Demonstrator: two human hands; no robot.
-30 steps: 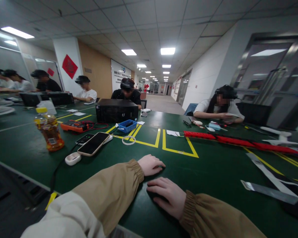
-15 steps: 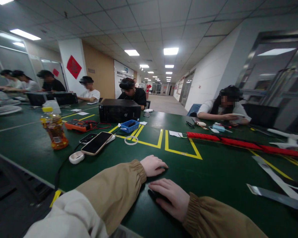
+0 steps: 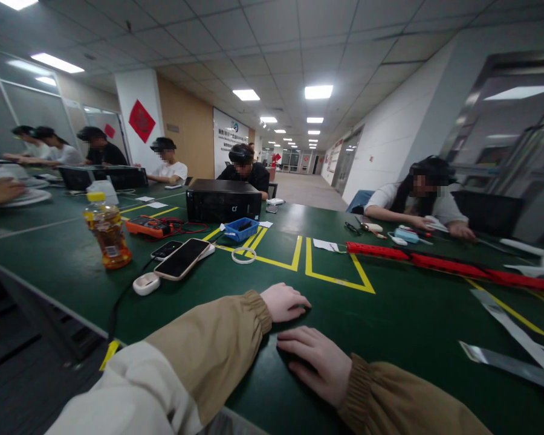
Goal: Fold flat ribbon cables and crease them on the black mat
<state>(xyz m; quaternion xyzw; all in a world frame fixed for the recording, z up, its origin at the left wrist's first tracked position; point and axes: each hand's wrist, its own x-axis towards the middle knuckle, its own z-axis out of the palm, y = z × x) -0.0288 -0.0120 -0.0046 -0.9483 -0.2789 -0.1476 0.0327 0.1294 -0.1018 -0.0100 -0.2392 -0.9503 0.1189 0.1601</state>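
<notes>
My left hand (image 3: 284,302) lies palm down on the green table (image 3: 199,308), its fingers stretched to the right and holding nothing. Closer to me, my right hand (image 3: 316,361) rests on the same surface with its fingers extended to the left, also without an object. A small gap separates the two hands. Beyond my left hand are a white ring (image 3: 243,255) and yellow tape outlines (image 3: 340,281) stuck on the tabletop. Left of these lies a phone (image 3: 182,258) with a dark screen, beside a small white case (image 3: 146,283).
A bottle of amber drink (image 3: 109,232) stands at the left, near an orange multimeter (image 3: 149,226). Behind the blue tray (image 3: 241,229) is a black computer case (image 3: 224,202). Red strips (image 3: 453,269) run along the right. Several people sit around the table.
The whole view has shifted slightly to the right. My hands stay in place on the table. At the right, a co-worker's hands have moved lower and farther apart.
</notes>
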